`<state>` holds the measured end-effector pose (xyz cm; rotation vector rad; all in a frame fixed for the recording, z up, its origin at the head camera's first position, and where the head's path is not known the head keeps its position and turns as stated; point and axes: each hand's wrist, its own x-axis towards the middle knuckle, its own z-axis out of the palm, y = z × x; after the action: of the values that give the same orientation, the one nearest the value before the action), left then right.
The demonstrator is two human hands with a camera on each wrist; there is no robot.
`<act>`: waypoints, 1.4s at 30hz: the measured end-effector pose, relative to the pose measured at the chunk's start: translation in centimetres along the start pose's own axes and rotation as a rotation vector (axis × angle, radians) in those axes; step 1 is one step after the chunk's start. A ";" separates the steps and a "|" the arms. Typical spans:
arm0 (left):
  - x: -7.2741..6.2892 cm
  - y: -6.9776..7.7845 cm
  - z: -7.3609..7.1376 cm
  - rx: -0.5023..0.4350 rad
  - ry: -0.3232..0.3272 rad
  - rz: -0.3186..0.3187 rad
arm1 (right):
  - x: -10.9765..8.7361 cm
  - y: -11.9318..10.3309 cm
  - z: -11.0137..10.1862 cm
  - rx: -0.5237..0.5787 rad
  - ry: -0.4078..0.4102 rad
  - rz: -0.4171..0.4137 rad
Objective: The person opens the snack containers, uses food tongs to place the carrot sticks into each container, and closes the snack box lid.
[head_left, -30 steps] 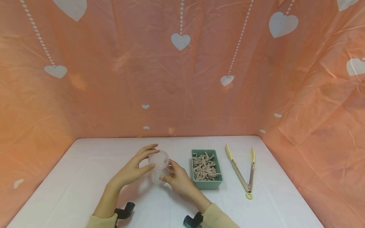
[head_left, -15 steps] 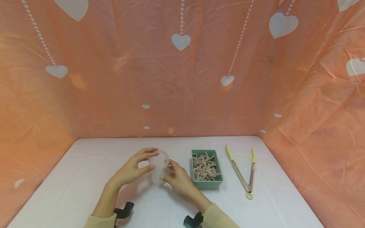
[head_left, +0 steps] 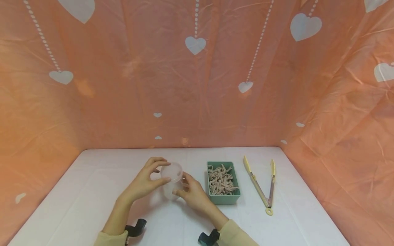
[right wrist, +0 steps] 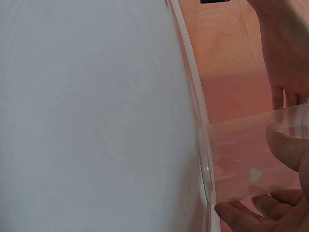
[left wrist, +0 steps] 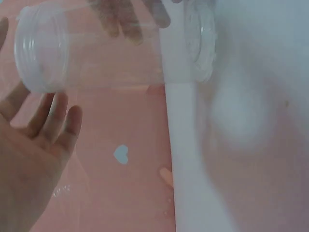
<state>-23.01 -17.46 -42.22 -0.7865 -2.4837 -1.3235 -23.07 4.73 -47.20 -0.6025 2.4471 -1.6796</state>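
A clear plastic jar point(head_left: 170, 192) stands upright on the white table, its round lid point(head_left: 171, 172) on top. My left hand point(head_left: 140, 182) grips the lid's edge from the left, thumb at the near side and fingertips at the far side. From the right, my right hand point(head_left: 194, 195) holds the jar's body, with its thumb in front and its other fingers round the back. In the right wrist view, the thumb lies across the see-through wall of the jar point(right wrist: 236, 150). The left wrist view has the jar's ridged lid point(left wrist: 41, 50) close above the left fingers.
Right of the jar sits a green rectangular box point(head_left: 224, 200) filled with twisted greyish-brown strips point(head_left: 221, 181). Farther right, yellow-tipped tongs point(head_left: 259, 191) lie spread on the white table point(head_left: 304, 208). Orange cloth with white hearts point(head_left: 197, 99) hangs round the back and sides.
My left fingers and thumb have shifted round the lid's edge, the thumb now farther over it. The right hand and the jar hold their place.
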 end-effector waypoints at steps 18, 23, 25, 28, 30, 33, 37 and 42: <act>-0.2 0.0 -1.1 -0.055 -0.141 0.058 | -0.1 -0.1 -0.1 -0.004 -0.001 0.000; -0.1 0.0 -0.9 -0.054 -0.094 0.040 | -0.1 -0.1 0.0 -0.007 0.000 0.003; 0.0 -0.1 -0.7 -0.051 -0.074 0.036 | -0.1 -0.1 0.0 -0.009 0.001 0.003; 0.0 -0.2 -0.5 -0.039 -0.038 0.025 | -0.1 -0.1 0.0 -0.011 0.001 -0.007; 0.0 -0.2 -0.3 -0.037 -0.018 0.006 | -0.1 -0.2 0.0 -0.006 0.000 -0.010; 0.0 -0.2 -0.1 -0.053 -0.006 -0.025 | -0.1 -0.2 0.0 -0.001 -0.001 -0.013; 0.0 -0.2 -0.2 -0.075 -0.039 -0.014 | -0.1 -0.2 0.0 -0.004 0.003 -0.009; -0.1 -0.2 -0.7 -0.101 -0.114 0.066 | -0.1 -0.2 0.0 -0.005 0.006 -0.018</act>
<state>-23.11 -18.16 -41.99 -0.9850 -2.4682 -1.4283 -22.95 4.67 -47.05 -0.6225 2.4583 -1.6850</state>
